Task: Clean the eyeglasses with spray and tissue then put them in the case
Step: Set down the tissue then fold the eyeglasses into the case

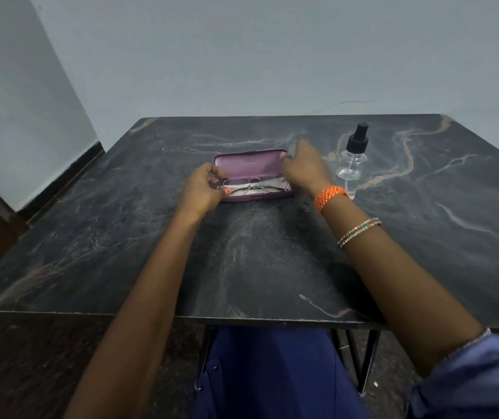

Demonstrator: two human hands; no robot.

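A purple glasses case lies open in the middle of the dark marble table. Thin metal-framed eyeglasses rest in its lower half on something white, a tissue or lining. My left hand grips the left end of the glasses at the case's left side. My right hand touches the upper right corner of the raised lid. A clear spray bottle with a black nozzle stands upright to the right of the case.
The table's near edge runs across the lower part of the view, with black metal legs under it. Walls stand behind and to the left. My lap in blue cloth shows below the table.
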